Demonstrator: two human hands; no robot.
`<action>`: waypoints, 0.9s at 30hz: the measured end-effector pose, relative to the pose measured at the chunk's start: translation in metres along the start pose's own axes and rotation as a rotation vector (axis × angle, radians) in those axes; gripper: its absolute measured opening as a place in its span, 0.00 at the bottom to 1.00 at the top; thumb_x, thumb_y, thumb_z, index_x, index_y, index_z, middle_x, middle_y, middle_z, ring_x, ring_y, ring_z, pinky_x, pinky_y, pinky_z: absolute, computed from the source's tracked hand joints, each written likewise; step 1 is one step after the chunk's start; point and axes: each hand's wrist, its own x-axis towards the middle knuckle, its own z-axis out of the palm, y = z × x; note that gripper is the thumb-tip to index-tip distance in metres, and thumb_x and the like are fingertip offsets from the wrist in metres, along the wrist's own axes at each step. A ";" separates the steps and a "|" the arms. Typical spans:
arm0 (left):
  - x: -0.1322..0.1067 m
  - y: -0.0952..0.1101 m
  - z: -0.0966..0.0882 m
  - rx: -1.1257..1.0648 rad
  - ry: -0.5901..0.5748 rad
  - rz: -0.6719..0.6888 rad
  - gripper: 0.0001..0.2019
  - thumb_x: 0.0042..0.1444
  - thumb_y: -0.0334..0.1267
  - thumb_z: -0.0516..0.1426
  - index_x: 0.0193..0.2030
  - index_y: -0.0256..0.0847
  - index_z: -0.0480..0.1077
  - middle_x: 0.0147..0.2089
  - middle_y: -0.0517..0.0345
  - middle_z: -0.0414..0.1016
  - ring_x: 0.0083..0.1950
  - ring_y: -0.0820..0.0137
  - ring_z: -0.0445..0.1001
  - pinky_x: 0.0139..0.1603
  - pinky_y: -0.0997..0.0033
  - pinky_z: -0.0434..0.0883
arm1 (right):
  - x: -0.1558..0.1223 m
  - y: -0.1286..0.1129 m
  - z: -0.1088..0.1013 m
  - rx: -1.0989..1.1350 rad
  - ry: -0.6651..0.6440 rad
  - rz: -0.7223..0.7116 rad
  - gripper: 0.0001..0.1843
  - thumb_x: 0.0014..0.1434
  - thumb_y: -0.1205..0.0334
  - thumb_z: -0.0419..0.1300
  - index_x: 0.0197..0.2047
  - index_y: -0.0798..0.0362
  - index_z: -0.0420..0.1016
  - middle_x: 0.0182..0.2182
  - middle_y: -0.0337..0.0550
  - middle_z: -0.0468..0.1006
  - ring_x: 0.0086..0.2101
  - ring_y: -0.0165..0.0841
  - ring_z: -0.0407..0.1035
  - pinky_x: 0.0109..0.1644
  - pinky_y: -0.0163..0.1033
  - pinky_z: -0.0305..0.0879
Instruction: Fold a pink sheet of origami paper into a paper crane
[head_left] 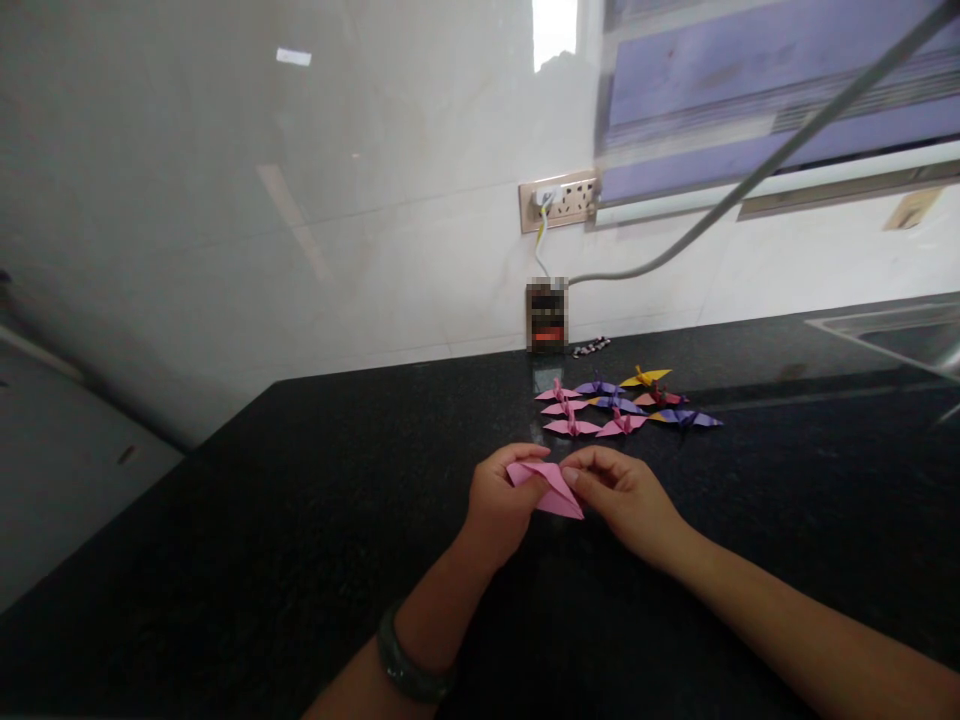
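Note:
A partly folded piece of pink origami paper (559, 500) is between my two hands, just above the dark countertop. My left hand (504, 500) grips its left side, with the thumb pressed on top and the fingers behind. At the paper's upper right edge, my right hand (619, 490) pinches it between thumb and fingertips. Just beyond my hands stand several folded paper cranes in rows: pink cranes (574, 425) at the left and front, purple cranes (686, 418) among them, a red crane (661, 398) and a yellow crane (646, 377) at the back.
A phone-like device (547, 318), its screen blurred out, leans against the wall behind the cranes, with a beaded strap (592, 348) beside it. A cable (720, 210) runs up to the right. A wall socket (559, 200) holds a plug. The sink rim (855, 335) lies far right.

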 end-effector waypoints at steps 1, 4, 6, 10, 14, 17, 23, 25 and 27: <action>-0.001 0.001 0.000 0.056 0.021 0.037 0.11 0.41 0.28 0.55 0.35 0.36 0.70 0.30 0.57 0.70 0.28 0.73 0.67 0.29 0.75 0.63 | -0.001 0.000 0.000 -0.011 -0.003 -0.018 0.08 0.51 0.59 0.54 0.32 0.55 0.68 0.23 0.37 0.69 0.23 0.26 0.63 0.26 0.32 0.60; -0.004 0.002 0.002 0.158 0.079 0.147 0.13 0.41 0.27 0.55 0.36 0.38 0.70 0.33 0.57 0.71 0.34 0.70 0.68 0.35 0.73 0.65 | -0.005 0.001 0.002 -0.096 -0.014 -0.111 0.12 0.48 0.60 0.57 0.37 0.53 0.65 0.28 0.39 0.70 0.25 0.28 0.64 0.26 0.32 0.62; -0.005 0.000 0.003 0.157 0.085 0.189 0.15 0.42 0.26 0.54 0.39 0.40 0.69 0.34 0.57 0.71 0.35 0.70 0.69 0.36 0.73 0.65 | -0.007 0.002 0.002 -0.208 0.009 -0.198 0.16 0.47 0.63 0.58 0.40 0.52 0.63 0.31 0.41 0.70 0.28 0.29 0.65 0.27 0.33 0.63; -0.008 -0.005 0.005 0.127 0.067 0.251 0.15 0.45 0.28 0.54 0.42 0.40 0.66 0.36 0.55 0.70 0.36 0.70 0.69 0.36 0.72 0.66 | -0.009 0.004 -0.001 -0.434 0.097 -0.331 0.12 0.50 0.68 0.53 0.40 0.52 0.62 0.32 0.42 0.71 0.29 0.29 0.67 0.29 0.33 0.64; -0.012 -0.003 0.005 0.256 0.078 0.338 0.12 0.46 0.31 0.55 0.40 0.41 0.67 0.36 0.55 0.70 0.38 0.68 0.69 0.40 0.70 0.65 | -0.007 0.006 -0.006 -0.663 0.159 -0.482 0.08 0.49 0.69 0.53 0.36 0.54 0.66 0.29 0.43 0.72 0.28 0.31 0.67 0.32 0.36 0.63; -0.016 0.000 0.003 0.351 0.094 0.410 0.10 0.46 0.29 0.54 0.38 0.42 0.68 0.35 0.55 0.70 0.38 0.68 0.68 0.42 0.70 0.64 | -0.006 0.005 -0.008 -0.769 0.158 -0.613 0.04 0.50 0.68 0.53 0.31 0.55 0.68 0.27 0.44 0.73 0.28 0.31 0.67 0.32 0.36 0.62; -0.022 0.007 0.004 0.370 0.118 0.449 0.07 0.47 0.30 0.53 0.33 0.41 0.68 0.33 0.55 0.70 0.36 0.68 0.67 0.39 0.71 0.63 | -0.011 -0.001 -0.010 -0.800 0.135 -0.732 0.06 0.52 0.68 0.52 0.31 0.54 0.70 0.29 0.46 0.75 0.30 0.31 0.68 0.33 0.35 0.63; -0.022 0.008 0.005 0.354 0.124 0.438 0.06 0.47 0.31 0.54 0.32 0.42 0.68 0.32 0.55 0.70 0.35 0.68 0.67 0.38 0.71 0.63 | -0.012 -0.002 -0.010 -0.810 0.119 -0.727 0.06 0.52 0.67 0.52 0.30 0.53 0.70 0.29 0.46 0.75 0.30 0.31 0.68 0.32 0.35 0.63; -0.022 0.009 0.005 0.358 0.126 0.440 0.05 0.47 0.31 0.54 0.32 0.42 0.68 0.31 0.56 0.69 0.34 0.68 0.67 0.37 0.72 0.63 | -0.012 -0.003 -0.010 -0.817 0.107 -0.726 0.07 0.52 0.67 0.52 0.30 0.54 0.70 0.29 0.47 0.75 0.30 0.31 0.68 0.32 0.35 0.63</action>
